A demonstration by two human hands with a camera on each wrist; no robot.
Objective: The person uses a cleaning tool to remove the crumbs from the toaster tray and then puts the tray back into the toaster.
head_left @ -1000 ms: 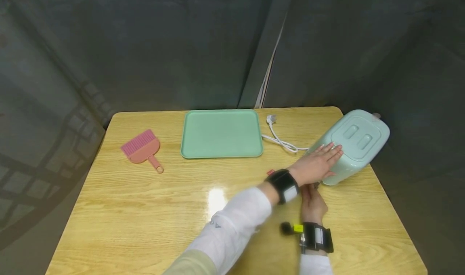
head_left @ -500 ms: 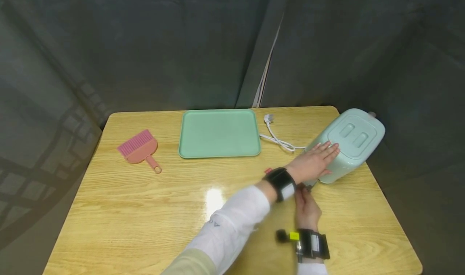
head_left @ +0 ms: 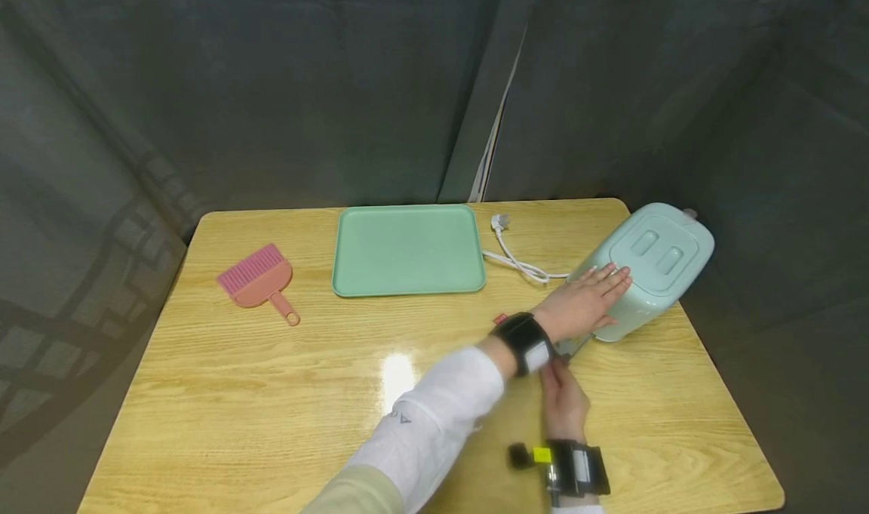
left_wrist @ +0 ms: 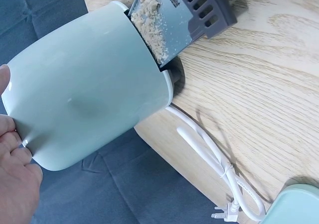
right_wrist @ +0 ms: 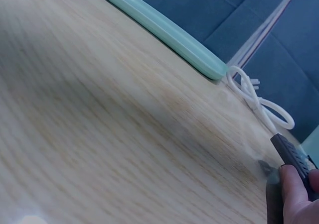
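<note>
A pale green toaster (head_left: 634, 314) stands at the table's right end, its lid (head_left: 660, 251) showing two oval recesses. My left hand (head_left: 580, 304) rests on the toaster's near top edge with fingers extended; in the left wrist view its fingertips touch the body's far end. From the toaster's base sticks out a crumb tray (left_wrist: 177, 22), strewn with pale crumbs and ending in a dark grey slotted handle (left_wrist: 212, 12). My right hand (head_left: 566, 408) pinches that handle, seen between thumb and finger in the right wrist view. The tray's inner part is hidden inside the toaster.
A white power cord (head_left: 523, 263) with its plug (head_left: 500, 223) lies left of the toaster. Further left is a green serving tray (head_left: 409, 250), then a pink brush and dustpan set (head_left: 261, 280). A small red object (head_left: 500, 318) peeks out by the left wrist. Dark curtains surround the table.
My right hand has moved back toward the near edge and slightly left, drawing the crumb tray further out of the toaster. The left hand stays on the toaster.
</note>
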